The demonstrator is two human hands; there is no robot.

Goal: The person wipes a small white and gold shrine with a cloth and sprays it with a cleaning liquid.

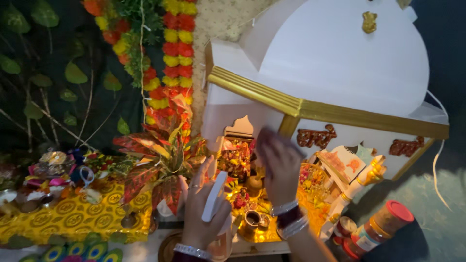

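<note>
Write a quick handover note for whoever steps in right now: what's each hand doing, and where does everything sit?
Left hand: gripping a flat white object, low in front of the small white shrine.
Right hand: raised at the shrine's lit opening, blurred; holding anything, cannot tell.
Inside: small brass pot and flower offerings.
Right of shrine: red-lidded jar lying tilted.
Left: red-leaf plant, yellow cloth.
Done or left: cannot tell.

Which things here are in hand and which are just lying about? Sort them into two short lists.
In hand:
- left hand gripping a white flat object
- right hand raised at the front of the white and gold shrine, its fingers blurred

Lying about:
- red-leaved plant
- marigold garland
- yellow patterned cloth with offerings
- red-lidded jar
- small brass cup
</note>
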